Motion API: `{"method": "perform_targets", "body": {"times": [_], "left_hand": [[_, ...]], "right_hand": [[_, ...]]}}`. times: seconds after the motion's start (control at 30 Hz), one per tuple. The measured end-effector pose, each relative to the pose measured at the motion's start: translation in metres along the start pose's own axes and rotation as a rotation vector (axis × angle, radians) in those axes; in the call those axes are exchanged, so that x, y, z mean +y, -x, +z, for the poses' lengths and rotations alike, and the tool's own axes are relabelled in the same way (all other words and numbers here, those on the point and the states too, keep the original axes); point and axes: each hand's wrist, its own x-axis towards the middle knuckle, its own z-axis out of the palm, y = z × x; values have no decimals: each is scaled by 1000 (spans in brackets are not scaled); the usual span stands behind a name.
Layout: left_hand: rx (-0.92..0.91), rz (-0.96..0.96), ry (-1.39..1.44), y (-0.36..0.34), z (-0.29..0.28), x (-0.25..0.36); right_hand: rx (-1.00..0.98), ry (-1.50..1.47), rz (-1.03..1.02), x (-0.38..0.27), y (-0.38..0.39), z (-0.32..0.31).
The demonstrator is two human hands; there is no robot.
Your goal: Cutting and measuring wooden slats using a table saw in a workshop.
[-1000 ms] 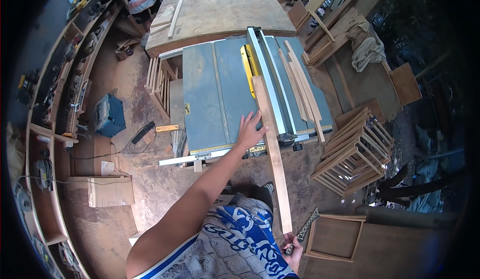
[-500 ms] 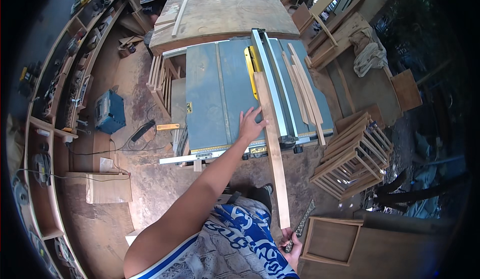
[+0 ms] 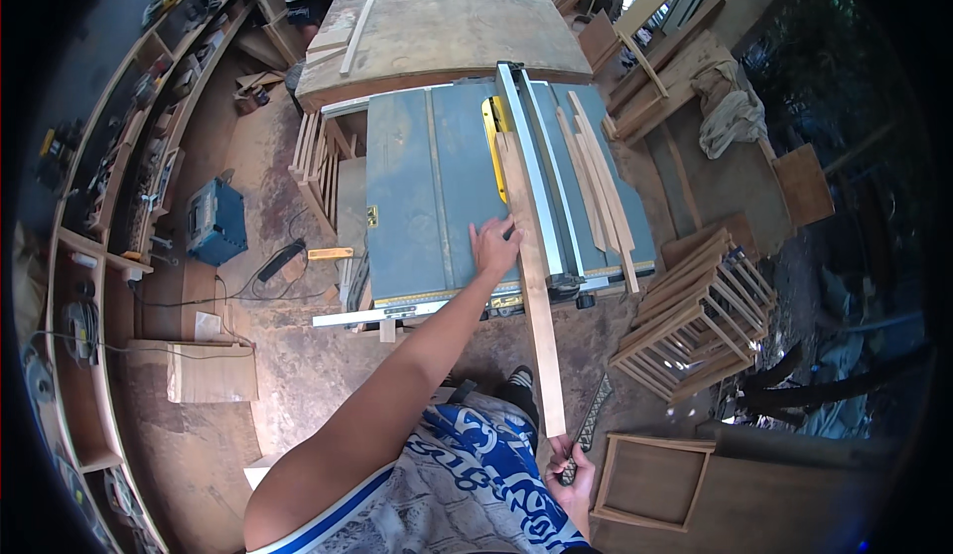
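Starting at its bare left part, the blue-grey saw table [image 3: 402, 187] leads across to the left hand [image 3: 493, 248], whose fingers are bent up against the side of a long wooden board [image 3: 537, 306], meeting its edge but not wrapped round it. Next comes the yellow insert [image 3: 492, 142], which the board's far end partly overlaps. Judging by that, the pass looks under way but well short of finished: a long stretch of the board overhangs the table's near edge, so much of it seems left to feed. No cut line can be made out (the blade itself is hidden). The board lies just left of the fence [image 3: 537, 179]; whether they touch I cannot tell. At the board's near end, the right hand [image 3: 570, 480] is clasped round a patterned strip [image 3: 593, 420], with fingertips at the wood's end. Farther right, several narrow wooden strips [image 3: 602, 177] lie past the fence, perhaps pieces already sawn, though nothing proves it.

Against the frame from a second ago, the left fingers, then spread, are now drawn in; the board's far end sits farther along the insert, and its near end, with the right hand, has come closer to the table. The narrow strips lie as they did.
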Motion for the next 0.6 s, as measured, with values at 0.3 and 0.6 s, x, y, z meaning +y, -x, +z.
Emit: {"method": "perform_targets", "body": {"times": [0.3,0.6], "left_hand": [[-113,46,-33,69,4,-2],[-55,47,-44,38,4,3]], "right_hand": [[-46,1,38,-4,-15,15],[-60,33,81,-10,-35,44]]}}
